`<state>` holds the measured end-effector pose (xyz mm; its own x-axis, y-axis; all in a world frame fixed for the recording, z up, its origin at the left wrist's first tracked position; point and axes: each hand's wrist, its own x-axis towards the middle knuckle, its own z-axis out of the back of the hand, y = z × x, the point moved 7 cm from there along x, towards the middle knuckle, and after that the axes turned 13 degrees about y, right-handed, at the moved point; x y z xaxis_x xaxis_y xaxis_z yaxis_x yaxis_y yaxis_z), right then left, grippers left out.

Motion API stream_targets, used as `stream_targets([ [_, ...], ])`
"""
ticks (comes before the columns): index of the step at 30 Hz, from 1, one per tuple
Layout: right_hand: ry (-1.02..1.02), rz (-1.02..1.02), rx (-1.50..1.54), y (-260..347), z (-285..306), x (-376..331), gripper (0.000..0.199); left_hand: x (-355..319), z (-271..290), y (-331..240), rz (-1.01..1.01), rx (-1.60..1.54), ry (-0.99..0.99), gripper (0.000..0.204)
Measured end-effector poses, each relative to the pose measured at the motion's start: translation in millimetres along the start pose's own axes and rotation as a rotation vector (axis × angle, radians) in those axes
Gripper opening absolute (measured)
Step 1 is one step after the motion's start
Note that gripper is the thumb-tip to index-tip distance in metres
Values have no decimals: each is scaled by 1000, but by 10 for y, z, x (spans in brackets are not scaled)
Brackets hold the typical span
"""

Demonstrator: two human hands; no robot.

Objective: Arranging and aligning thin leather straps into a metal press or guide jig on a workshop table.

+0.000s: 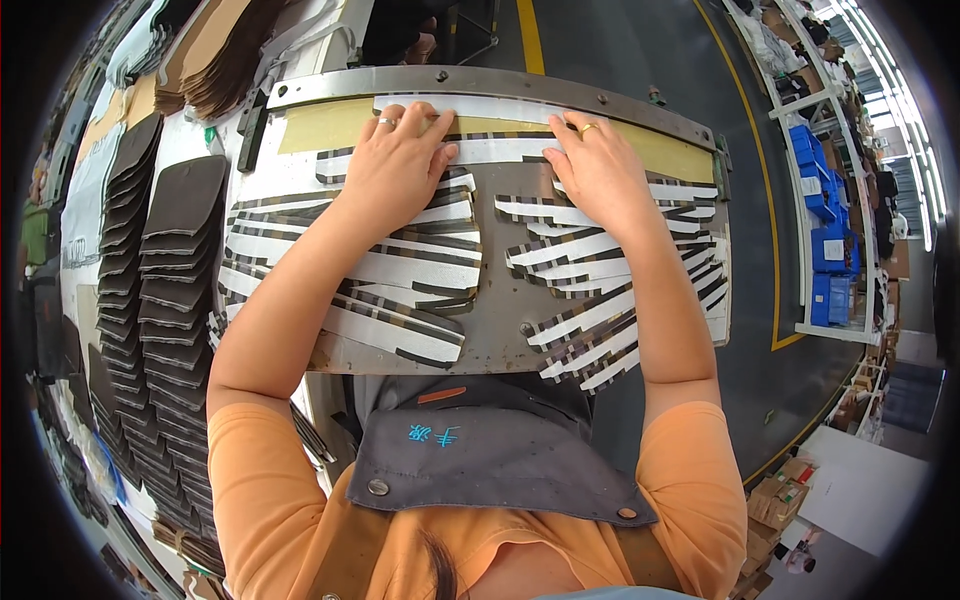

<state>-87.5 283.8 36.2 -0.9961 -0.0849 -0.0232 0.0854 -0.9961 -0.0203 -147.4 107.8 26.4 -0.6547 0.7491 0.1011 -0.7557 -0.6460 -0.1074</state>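
Left hand point(400, 160): flat, palm down, fingers spread; grasping nothing, pressing on the white strip point(500, 150) near the far edge of the metal plate point(500, 300); ring on one finger
Right hand point(600, 165): same posture, open and flat, fingertips on the same strip just right of centre; ring visible; nothing clasped
White strip: lies across the plate's far side, just below the tan tape band point(330, 125), under both sets of fingertips
Striped pieces point(400, 270): white and dark cut shapes fanned in two groups on the plate, one under each forearm, overlapping each other
Metal bar point(500, 85): curved rail with bolts, along the plate's top edge, just beyond the fingertips
Dark stacks point(160, 270): brown-grey flat pieces shingled in long rows left of the plate
Risk, judged: uneven pressure from the two hands could skew or wrinkle the strip; a forearm dragging over the fanned pieces could shift them out of order
Risk, judged: fingertips sit close to the rail, so a pinch is possible if it closes
Blue bins point(825, 215): stacked on shelving at right, each with a small pale rectangular label on its front
Cardboard boxes point(785, 490): brown, lower right on the floor
Floor line point(770, 200): yellow, curving past the shelving
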Motion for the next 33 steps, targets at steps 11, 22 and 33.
stream_targets([
  [11, -136, 16, 50, 1, 0, 154, 12, -47, 103, 47, -41, -141, -14, 36],
  [22, 110, -26, 345, -339, -74, 536, 16, -106, 215, -140, -86, -214, 111, 15],
  [33, 176, 2, 718, -850, 598, -357, 20, -67, 6, 91, -93, -154, 91, 35],
])
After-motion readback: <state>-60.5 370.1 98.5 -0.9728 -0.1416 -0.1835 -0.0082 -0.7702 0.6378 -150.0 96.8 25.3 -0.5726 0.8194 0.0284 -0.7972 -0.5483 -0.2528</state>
